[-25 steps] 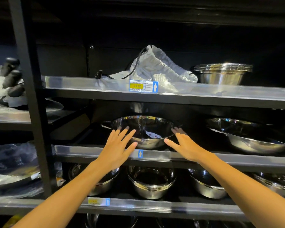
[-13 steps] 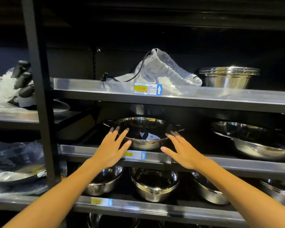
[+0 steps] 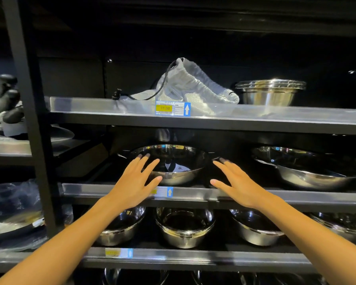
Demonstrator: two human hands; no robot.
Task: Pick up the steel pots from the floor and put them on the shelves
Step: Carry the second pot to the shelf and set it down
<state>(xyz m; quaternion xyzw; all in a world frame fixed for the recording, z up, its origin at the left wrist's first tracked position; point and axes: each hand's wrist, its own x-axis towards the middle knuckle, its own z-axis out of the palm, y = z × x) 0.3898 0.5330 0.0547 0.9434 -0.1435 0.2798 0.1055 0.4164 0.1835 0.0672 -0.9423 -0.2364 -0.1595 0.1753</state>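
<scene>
A wide, shallow steel pot (image 3: 179, 161) with small side handles sits on the middle shelf (image 3: 308, 199), tilted toward me. My left hand (image 3: 137, 183) is spread open at its left side, fingertips at the rim. To the pot's right my right hand (image 3: 237, 185) is open too, fingers pointing at the right handle. Neither hand grips the pot. Another wide steel pot (image 3: 304, 169) lies on the same shelf to the right.
The upper shelf (image 3: 111, 109) holds a white drawstring bag (image 3: 191, 87) and stacked steel bowls (image 3: 270, 92). Several deep steel bowls (image 3: 185, 227) fill the lower shelf. A black upright post (image 3: 32, 120) stands at the left, with wrapped goods beyond it.
Both hands have stayed open beside the pot, shifting slightly forward toward its sides. The view has panned a little.
</scene>
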